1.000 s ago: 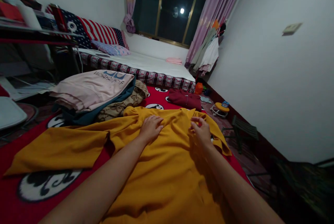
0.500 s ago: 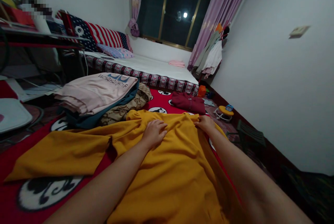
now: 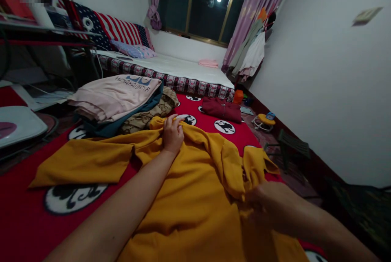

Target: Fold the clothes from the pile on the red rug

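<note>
Pinning the yellow shirt [image 3: 189, 197] flat with our left hand [image 3: 172, 134], fingers clamped on its collar, our right hand [image 3: 269, 201] pinches its side fold taut.

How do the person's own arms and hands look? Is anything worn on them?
Both forearms are bare, with no sleeves in view. The left hand shows no ring, watch or glove. The right hand is blurred; no glove shows, but finer details cannot be told.

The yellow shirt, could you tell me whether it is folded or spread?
Mostly spread: the yellow shirt lies open, its right edge bunched in the right hand.
</note>
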